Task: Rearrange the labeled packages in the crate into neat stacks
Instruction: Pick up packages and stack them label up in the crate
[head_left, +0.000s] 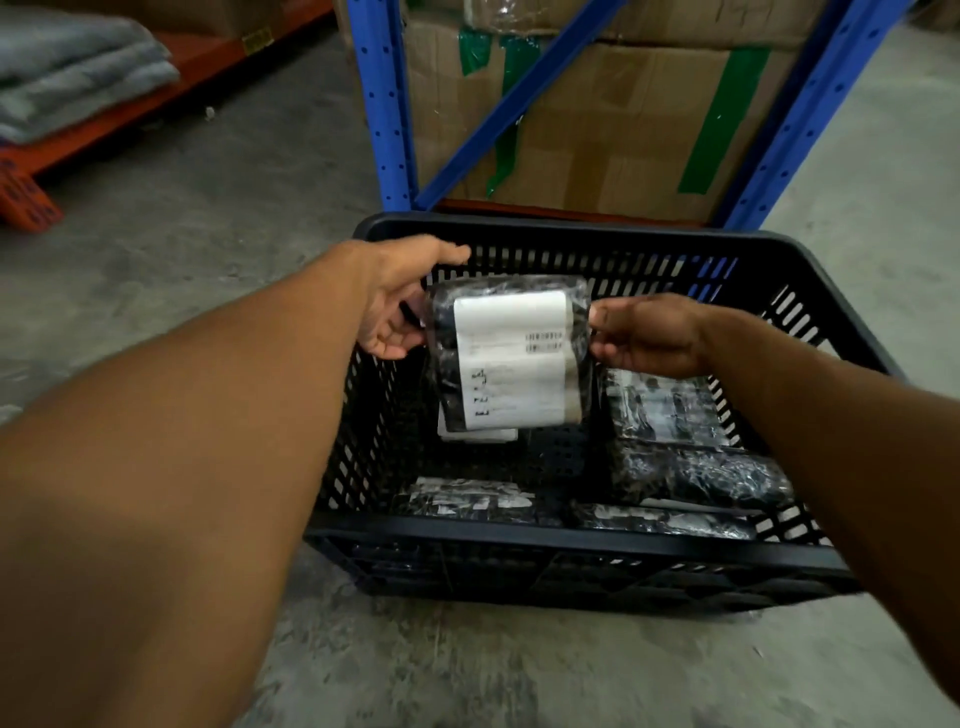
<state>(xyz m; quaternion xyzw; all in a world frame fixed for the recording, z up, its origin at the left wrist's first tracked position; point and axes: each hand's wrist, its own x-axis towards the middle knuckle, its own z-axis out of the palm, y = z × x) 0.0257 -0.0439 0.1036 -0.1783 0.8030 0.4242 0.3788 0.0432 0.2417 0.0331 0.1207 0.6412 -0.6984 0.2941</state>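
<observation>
Standing on the concrete floor (156, 270) before a blue rack (387, 104) stacked with taped cardboard boxes (613, 130), a black slatted crate (571, 535) holds several dark wrapped packages: 2 along its right side (670, 410), 2 at the near wall (467, 501). Held up over the crate's middle, 1 labeled package (511, 358) shows its white label to the camera, partly covering another white-labeled one (478, 435) below. The left hand (397, 296) pinches its left edge and the right hand (647, 335) its right edge, fingers closed on the wrap.

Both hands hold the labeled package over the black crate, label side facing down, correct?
Not quite: in the head view the left hand and right hand hold the labeled package over the black crate, but its white label faces up toward the camera.
</observation>
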